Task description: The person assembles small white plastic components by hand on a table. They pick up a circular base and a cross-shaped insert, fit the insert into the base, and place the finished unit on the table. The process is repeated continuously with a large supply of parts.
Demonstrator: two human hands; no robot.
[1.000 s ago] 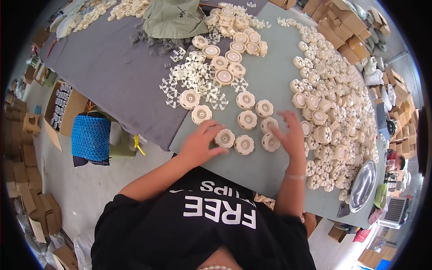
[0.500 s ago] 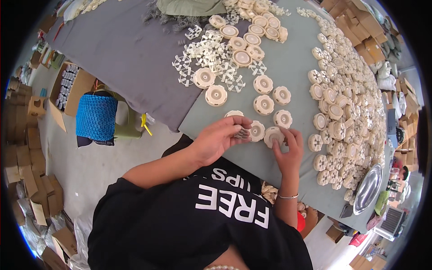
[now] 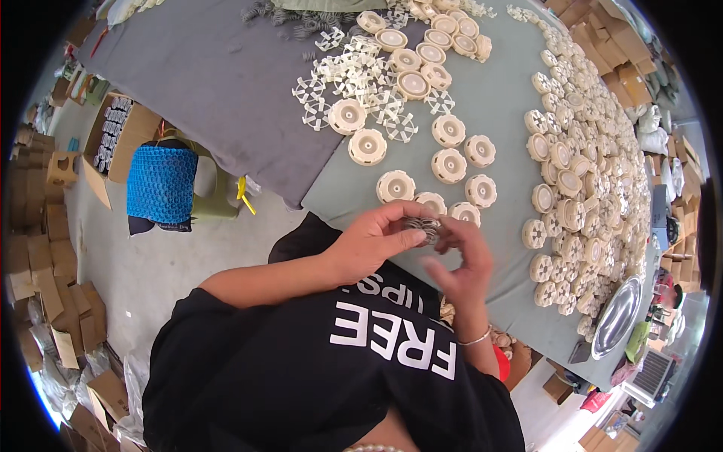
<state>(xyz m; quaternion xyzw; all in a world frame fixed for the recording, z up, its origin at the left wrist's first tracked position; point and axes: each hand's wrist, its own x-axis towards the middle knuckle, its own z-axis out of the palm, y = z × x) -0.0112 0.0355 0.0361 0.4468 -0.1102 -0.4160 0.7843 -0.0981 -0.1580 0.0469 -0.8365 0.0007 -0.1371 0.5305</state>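
My left hand [image 3: 369, 242] is closed on several small grey coil springs [image 3: 423, 224], bunched between thumb and fingers near the table's front edge. Against that bunch rest the fingertips of my right hand [image 3: 468, 260], which is slightly blurred; its thumb stands away from the fingers and nothing shows in its grasp. Just beyond both hands lie loose cream round plastic caps with scalloped rims, among them one cap [image 3: 395, 186] beyond my left hand and another [image 3: 465, 214] beside my right fingers. A nearer cap [image 3: 431, 202] is partly covered by my hands.
White star-shaped plastic clips [image 3: 358, 71] are heaped farther back, by a pile of springs [image 3: 305, 22]. Many assembled caps [image 3: 580, 181] cover the table's right side, near a shiny metal bowl [image 3: 617, 316]. A chair with a blue knitted cover [image 3: 160, 184] stands left of the table.
My right hand has left the cap it was touching and moved left to the springs in my left hand. The whole view has shifted slightly.
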